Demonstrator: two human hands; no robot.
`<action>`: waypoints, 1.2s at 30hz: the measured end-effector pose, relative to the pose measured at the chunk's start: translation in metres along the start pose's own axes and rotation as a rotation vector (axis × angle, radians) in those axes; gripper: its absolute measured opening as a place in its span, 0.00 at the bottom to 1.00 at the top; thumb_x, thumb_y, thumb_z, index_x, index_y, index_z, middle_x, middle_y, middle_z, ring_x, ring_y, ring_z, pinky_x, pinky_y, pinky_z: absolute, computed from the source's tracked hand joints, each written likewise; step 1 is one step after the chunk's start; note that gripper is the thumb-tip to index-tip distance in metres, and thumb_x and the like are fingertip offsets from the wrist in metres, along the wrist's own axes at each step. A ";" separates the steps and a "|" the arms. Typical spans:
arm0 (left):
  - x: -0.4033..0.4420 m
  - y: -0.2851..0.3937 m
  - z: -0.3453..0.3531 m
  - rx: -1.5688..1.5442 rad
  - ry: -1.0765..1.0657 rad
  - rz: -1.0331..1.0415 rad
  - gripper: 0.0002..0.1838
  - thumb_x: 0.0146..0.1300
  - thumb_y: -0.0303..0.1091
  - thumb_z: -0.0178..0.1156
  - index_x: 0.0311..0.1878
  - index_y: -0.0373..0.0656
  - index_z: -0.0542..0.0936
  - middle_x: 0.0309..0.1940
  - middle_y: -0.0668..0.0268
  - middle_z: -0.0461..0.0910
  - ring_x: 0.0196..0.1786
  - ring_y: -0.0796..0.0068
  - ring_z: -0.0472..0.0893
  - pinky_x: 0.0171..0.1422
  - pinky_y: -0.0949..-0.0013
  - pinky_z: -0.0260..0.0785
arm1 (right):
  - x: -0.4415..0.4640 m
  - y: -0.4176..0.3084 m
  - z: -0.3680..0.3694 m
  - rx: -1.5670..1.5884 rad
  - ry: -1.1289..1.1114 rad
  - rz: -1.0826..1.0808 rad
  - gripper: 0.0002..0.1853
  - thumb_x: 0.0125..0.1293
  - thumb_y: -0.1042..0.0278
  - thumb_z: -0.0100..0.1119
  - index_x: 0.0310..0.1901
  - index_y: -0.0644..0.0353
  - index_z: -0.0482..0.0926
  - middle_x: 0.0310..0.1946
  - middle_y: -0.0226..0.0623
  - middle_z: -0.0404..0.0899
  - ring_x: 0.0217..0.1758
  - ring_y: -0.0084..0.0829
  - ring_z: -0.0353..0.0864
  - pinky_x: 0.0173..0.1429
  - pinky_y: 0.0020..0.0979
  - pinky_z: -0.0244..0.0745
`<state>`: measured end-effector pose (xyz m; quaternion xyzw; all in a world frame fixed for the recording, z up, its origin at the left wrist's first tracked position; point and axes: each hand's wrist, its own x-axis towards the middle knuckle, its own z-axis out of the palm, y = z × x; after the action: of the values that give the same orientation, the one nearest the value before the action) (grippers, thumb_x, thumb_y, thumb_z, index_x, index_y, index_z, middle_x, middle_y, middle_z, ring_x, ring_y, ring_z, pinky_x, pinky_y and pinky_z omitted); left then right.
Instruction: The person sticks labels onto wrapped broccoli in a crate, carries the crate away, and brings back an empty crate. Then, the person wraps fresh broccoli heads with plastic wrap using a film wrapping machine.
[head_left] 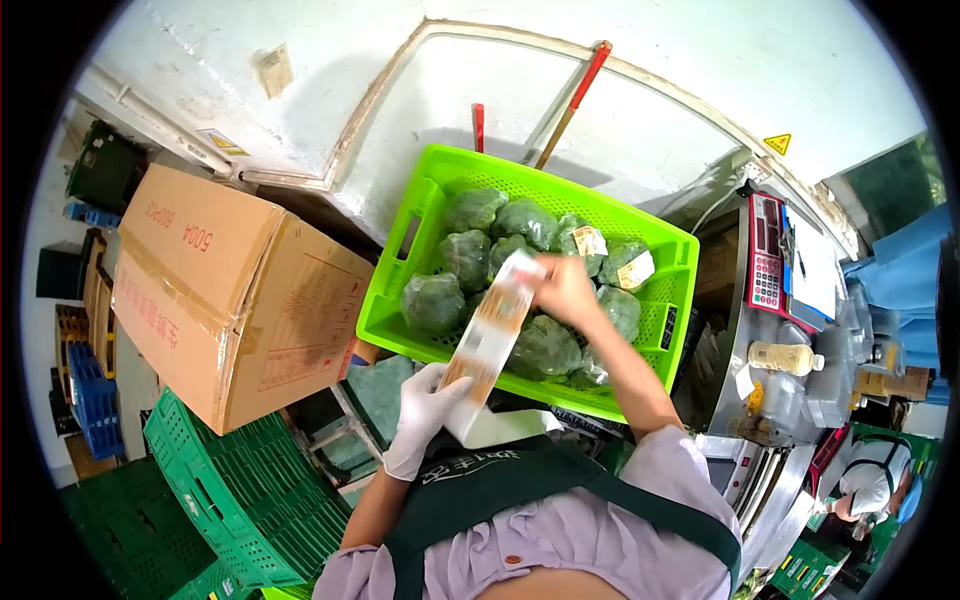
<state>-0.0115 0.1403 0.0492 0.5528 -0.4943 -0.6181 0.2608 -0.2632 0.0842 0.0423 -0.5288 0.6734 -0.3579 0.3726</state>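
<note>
Gloved left hand [425,412]: pinching label strip [489,330].
Bare right hand [562,288]: fingers narrow at strip's upper end; firm pinch, cannot tell.
Label strip: slanting over lime-green crate [600,404] of bagged broccoli [433,303]; probably best held taut, peeled slowly.

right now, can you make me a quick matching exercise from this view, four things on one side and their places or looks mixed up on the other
Things
1. label strip
2. left hand
3. bright green crate
4. cardboard box

Places and looks
A. brown, with red printing
B. contains bagged green vegetables
C. extends up to the right hand
D. covered by a white glove

Right pairs: 1-C, 2-D, 3-B, 4-A
</note>
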 end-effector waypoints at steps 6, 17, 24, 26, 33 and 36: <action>0.003 -0.035 -0.104 -0.211 0.490 0.165 0.01 0.56 0.22 0.60 0.30 0.38 0.78 0.27 0.68 0.79 0.28 0.83 0.76 0.33 0.78 0.71 | 0.140 0.103 -0.025 0.234 0.258 0.390 0.16 0.55 0.58 0.66 0.31 0.67 0.80 0.14 0.29 0.75 0.11 0.16 0.68 0.14 0.20 0.62; -0.004 -0.031 -0.112 -0.240 0.646 0.014 0.02 0.57 0.24 0.62 0.31 0.36 0.79 0.25 0.69 0.80 0.25 0.87 0.74 0.30 0.81 0.67 | 0.165 0.108 0.006 -0.787 0.143 0.421 0.25 0.47 0.46 0.66 0.36 0.63 0.79 0.34 0.43 0.81 0.38 0.43 0.82 0.41 0.40 0.78; 0.009 -0.052 -0.101 -0.208 0.510 -0.003 0.04 0.59 0.25 0.59 0.37 0.35 0.78 0.27 0.65 0.81 0.23 0.81 0.78 0.26 0.79 0.70 | 0.171 0.115 0.059 -0.773 0.391 -0.128 0.21 0.60 0.54 0.53 0.44 0.66 0.73 0.36 0.45 0.79 0.46 0.47 0.76 0.53 0.47 0.69; 0.009 -0.048 -0.093 -0.248 0.499 -0.072 0.02 0.57 0.24 0.62 0.30 0.37 0.79 0.23 0.70 0.79 0.24 0.87 0.74 0.29 0.81 0.67 | 0.165 0.142 0.083 -0.808 0.438 0.068 0.25 0.60 0.50 0.50 0.48 0.65 0.72 0.43 0.48 0.76 0.51 0.50 0.72 0.58 0.51 0.62; 0.009 -0.031 -0.080 -0.278 0.448 -0.017 0.02 0.56 0.22 0.62 0.33 0.35 0.79 0.26 0.68 0.79 0.28 0.86 0.75 0.34 0.78 0.69 | 0.171 0.143 0.073 -0.703 0.265 0.390 0.34 0.61 0.39 0.43 0.57 0.63 0.69 0.57 0.53 0.67 0.60 0.55 0.64 0.63 0.57 0.52; 0.010 -0.016 -0.068 -0.193 0.290 0.130 0.06 0.55 0.20 0.63 0.36 0.34 0.79 0.28 0.68 0.80 0.30 0.83 0.77 0.37 0.77 0.71 | 0.162 0.137 0.061 -0.622 0.241 0.319 0.35 0.61 0.39 0.45 0.58 0.63 0.68 0.59 0.52 0.66 0.62 0.53 0.62 0.65 0.55 0.50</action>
<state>0.0532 0.1154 0.0374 0.5754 -0.4246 -0.5583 0.4207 -0.2971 -0.0541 -0.1258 -0.4593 0.8629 -0.1334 0.1631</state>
